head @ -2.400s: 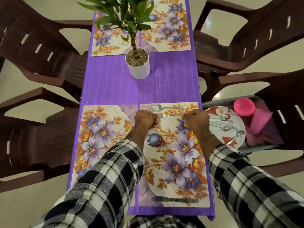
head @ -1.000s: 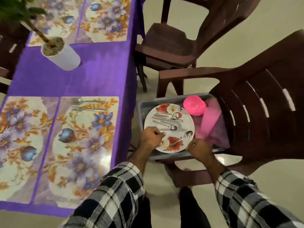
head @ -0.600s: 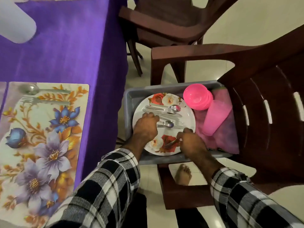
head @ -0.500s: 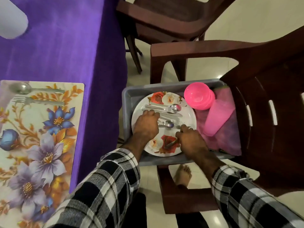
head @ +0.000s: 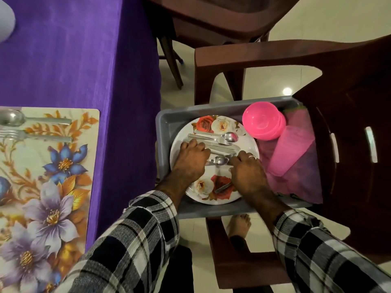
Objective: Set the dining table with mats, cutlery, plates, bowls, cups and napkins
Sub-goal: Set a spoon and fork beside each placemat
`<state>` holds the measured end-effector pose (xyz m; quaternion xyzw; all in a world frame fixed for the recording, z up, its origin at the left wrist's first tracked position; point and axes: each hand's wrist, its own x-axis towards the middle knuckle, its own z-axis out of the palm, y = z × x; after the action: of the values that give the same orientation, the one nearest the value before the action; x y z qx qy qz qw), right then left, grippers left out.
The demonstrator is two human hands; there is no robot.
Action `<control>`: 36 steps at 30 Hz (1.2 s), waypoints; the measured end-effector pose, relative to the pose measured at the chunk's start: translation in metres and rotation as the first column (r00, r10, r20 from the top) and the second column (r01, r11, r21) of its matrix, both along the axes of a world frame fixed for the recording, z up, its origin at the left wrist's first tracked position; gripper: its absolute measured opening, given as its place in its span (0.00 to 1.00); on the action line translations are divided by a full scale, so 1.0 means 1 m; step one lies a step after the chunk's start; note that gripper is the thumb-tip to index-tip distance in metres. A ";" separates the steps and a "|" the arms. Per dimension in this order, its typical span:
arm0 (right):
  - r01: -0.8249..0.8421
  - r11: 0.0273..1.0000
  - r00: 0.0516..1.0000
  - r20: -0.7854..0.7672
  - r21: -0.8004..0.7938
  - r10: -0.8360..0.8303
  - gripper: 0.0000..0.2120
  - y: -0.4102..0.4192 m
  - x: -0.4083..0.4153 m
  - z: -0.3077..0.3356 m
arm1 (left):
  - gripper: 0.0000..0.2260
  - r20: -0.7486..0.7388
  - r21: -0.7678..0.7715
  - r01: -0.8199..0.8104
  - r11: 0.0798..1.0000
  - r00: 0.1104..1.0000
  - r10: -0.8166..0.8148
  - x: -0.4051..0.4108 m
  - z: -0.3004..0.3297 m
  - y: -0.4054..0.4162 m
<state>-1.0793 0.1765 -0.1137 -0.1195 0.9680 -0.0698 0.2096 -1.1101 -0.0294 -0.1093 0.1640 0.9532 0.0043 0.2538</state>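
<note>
steel spoon (head: 12,119) and fork (head: 31,135) already lie on the floral mat (head: 53,166) left of both hands, while left hand (head: 191,159) and right hand (head: 246,171) curl over more cutlery (head: 215,142) on the plate (head: 247,144); grip unclear, bowls (head: 261,121), cups (head: 287,153), napkins (head: 300,182) remain.

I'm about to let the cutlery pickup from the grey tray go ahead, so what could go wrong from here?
1. The loose steel spoons and forks lie piled crosswise on the flowered white plate; lifting one may drag or flip another.
2. The grey plastic tray seems to overhang the brown chair's seat; pressing down near its front edge might tip it.
3. The right hand works close to the pink plastic cup lying on its side, which could roll.
</note>
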 end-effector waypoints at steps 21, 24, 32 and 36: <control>0.093 0.994 0.978 0.180 0.062 -0.103 0.12 -0.009 -0.015 0.000 | 0.13 0.128 -0.109 0.015 0.994 0.992 -0.001 0.018 0.002 0.010; 0.082 0.994 0.985 0.145 0.076 -0.093 0.10 -0.006 -0.009 0.003 | 0.13 0.151 -0.089 0.027 0.996 0.988 -0.013 0.019 0.005 0.010; 0.415 0.809 0.905 0.094 -0.416 -0.416 0.05 0.025 -0.015 0.073 | 0.15 0.291 0.128 -0.319 0.939 0.917 0.272 0.010 0.081 0.010; 0.521 0.687 0.831 0.115 -0.508 -0.545 0.09 0.017 -0.021 0.130 | 0.13 0.467 0.208 -0.603 0.770 0.753 0.463 0.023 0.148 -0.001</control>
<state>-1.1006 0.1931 0.0161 0.1131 0.9092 -0.3829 0.1183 -1.0870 -0.0304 0.0390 -0.0816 0.8731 0.2774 0.3925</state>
